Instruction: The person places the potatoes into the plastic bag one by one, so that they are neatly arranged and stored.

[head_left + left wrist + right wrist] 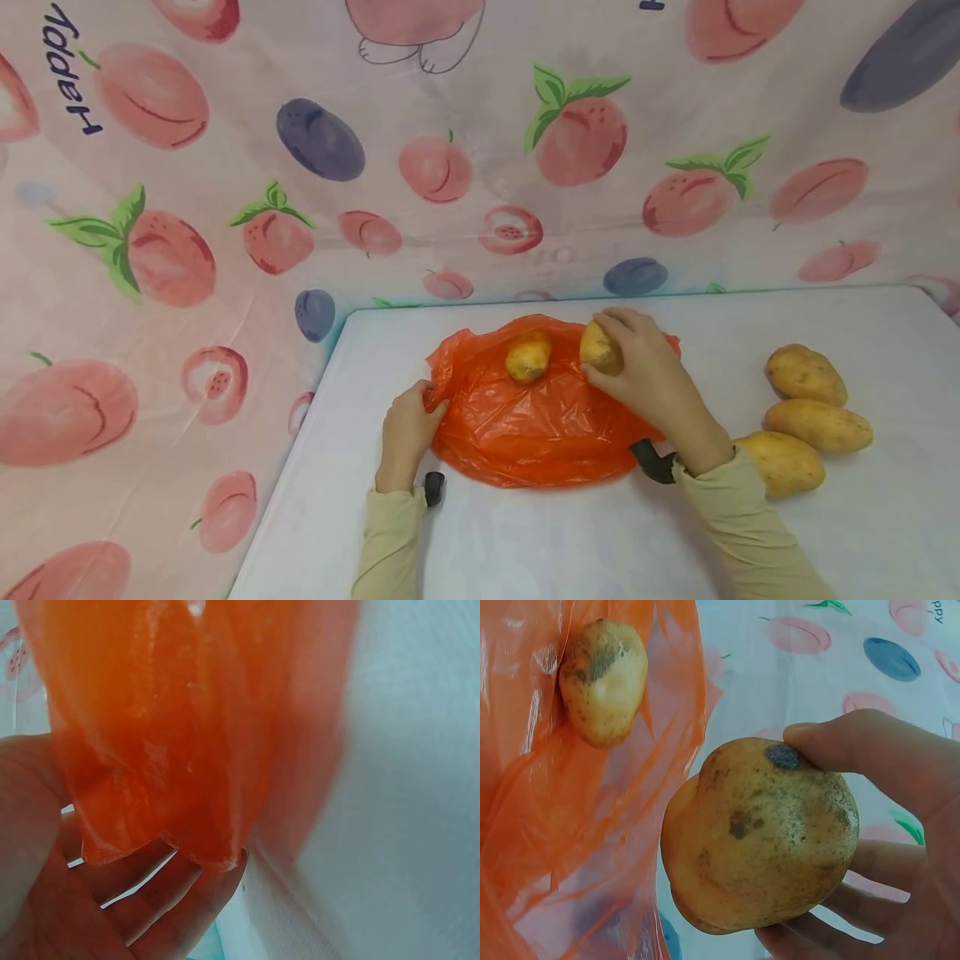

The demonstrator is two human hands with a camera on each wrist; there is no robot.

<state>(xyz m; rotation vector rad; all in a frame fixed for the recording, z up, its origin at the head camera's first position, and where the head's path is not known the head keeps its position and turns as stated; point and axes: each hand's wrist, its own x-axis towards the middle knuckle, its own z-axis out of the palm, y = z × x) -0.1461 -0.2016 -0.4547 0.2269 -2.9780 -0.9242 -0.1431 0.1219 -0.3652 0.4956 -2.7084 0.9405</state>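
Observation:
An orange-red plastic bag (525, 429) lies spread on the white table. My left hand (407, 433) holds the bag's left edge, its thumb on one side and fingers behind the thin film in the left wrist view. With thumb and fingers, my right hand (660, 383) grips a potato (757, 832) over the bag's right part; the potato has dark specks and a grey patch near the thumb. Another potato (528, 357) rests at the bag's upper middle, left of the held one, and shows a dark blotch in the right wrist view.
Three more potatoes, an upper one (806, 375), a middle one (819, 425) and a lower one (783, 467), lie close together on the table (555, 542) at right. The right forearm partly covers the lowest. A fruit-printed cloth (465, 100) rises behind the table.

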